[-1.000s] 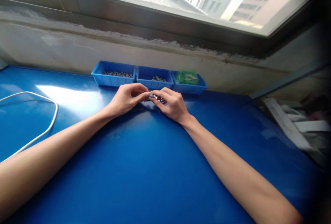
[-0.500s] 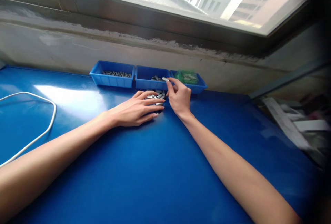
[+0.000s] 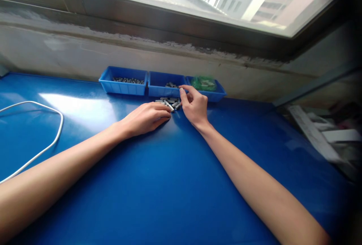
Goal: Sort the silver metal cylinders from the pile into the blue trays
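A loose pile of small silvery metal pieces point(image 3: 175, 104) lies on the blue table, in front of the middle blue bin point(image 3: 166, 91). My left hand point(image 3: 148, 118) rests at the pile's left side with its fingers curled and close together. Its fingertips touch the pieces, and what is under them is hidden. My right hand point(image 3: 195, 103) is raised at the right end of the middle bin's front rim. Its thumb and index finger are near each other, slightly apart, and no piece shows between them. Similar metal pieces point(image 3: 171, 85) lie inside that bin.
The left blue bin point(image 3: 124, 88) contains many small dark grey parts. In the right blue bin point(image 3: 217, 96) is a green plastic bag point(image 3: 203, 83). A white cable point(image 3: 60, 124) curves across the table at left. A wall and window stand behind the bins.
The pale piece in my right fingertips is no longer visible there. My left hand has drawn back left, and its spread fingers have curled together, uncovering more of the pile.
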